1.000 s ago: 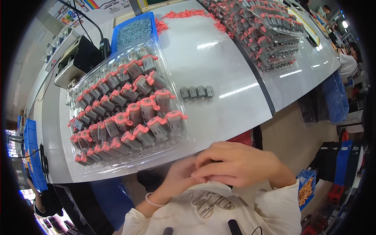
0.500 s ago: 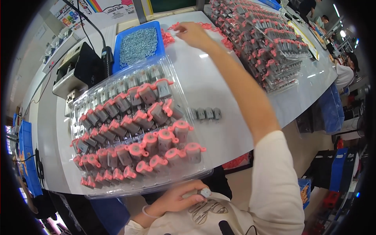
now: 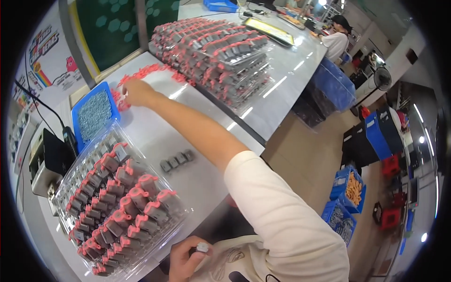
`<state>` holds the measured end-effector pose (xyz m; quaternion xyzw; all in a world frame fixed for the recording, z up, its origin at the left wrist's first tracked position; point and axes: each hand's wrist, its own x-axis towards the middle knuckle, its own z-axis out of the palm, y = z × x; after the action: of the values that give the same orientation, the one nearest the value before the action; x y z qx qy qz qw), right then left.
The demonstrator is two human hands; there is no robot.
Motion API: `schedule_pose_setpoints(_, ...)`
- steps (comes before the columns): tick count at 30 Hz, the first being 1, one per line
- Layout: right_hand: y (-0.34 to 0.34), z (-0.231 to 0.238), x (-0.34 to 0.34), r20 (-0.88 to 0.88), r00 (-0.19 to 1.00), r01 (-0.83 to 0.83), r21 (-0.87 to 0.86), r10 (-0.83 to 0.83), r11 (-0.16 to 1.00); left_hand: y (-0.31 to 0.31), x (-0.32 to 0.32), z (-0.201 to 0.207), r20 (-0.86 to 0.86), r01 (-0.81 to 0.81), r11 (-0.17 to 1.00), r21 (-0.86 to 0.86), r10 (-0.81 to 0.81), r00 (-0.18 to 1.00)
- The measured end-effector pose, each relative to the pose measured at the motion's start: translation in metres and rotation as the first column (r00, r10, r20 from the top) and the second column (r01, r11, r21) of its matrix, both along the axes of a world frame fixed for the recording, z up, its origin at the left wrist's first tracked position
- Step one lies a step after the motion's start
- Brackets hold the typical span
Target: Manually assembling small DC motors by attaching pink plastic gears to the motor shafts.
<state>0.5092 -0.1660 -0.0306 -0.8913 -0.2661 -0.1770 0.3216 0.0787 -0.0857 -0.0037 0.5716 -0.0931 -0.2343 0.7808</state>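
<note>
Blue bin (image 3: 76, 123) of small bluish pieces, clear tray (image 3: 185, 211) of pink-capped blocks, right hand (image 3: 138, 94) at loose pink pieces (image 3: 152, 70), its grip unclear from here, four grey blocks (image 3: 177, 161) in a row, left hand (image 3: 184, 256) low, fingers closed around a grey part (image 3: 202, 247).

Shines smooth across the white bench (image 3: 145, 131); looks like clear, glossy plastic in the tray (image 3: 177, 218) by the bench's near edge, dull metal on the grey casings (image 3: 174, 162), matt cloth on the sleeve (image 3: 282, 211).

Room beyond grey row (image 3: 174, 162), tray stack (image 3: 235, 70) rightward
</note>
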Motion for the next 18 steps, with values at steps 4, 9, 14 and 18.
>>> schedule_pose_setpoints(4, 0.007, 0.007, -0.015, -0.085, 0.984, -0.163, -0.096, 0.155, 0.982, -0.001, -0.008, 0.002, 0.066, -0.045, 0.999, 0.031, 0.042, 0.997)
schedule_pose_setpoints(9, 0.021, 0.004, -0.024, -0.082, 0.996, -0.035, -0.211, 0.018, 0.977, -0.005, -0.022, 0.010, -0.027, -0.127, 0.990, 0.053, 0.129, 0.991)
schedule_pose_setpoints(14, 0.010, 0.010, -0.038, 0.046, 0.997, 0.069, -0.120, -0.064, 0.990, -0.005, -0.024, 0.008, -0.036, -0.164, 0.984, 0.074, 0.167, 0.985)
schedule_pose_setpoints(18, -0.004, 0.021, -0.049, 0.232, 0.972, 0.064, -0.162, -0.025, 0.985, -0.004, -0.024, 0.008, -0.007, -0.152, 0.983, 0.107, 0.153, 0.988)
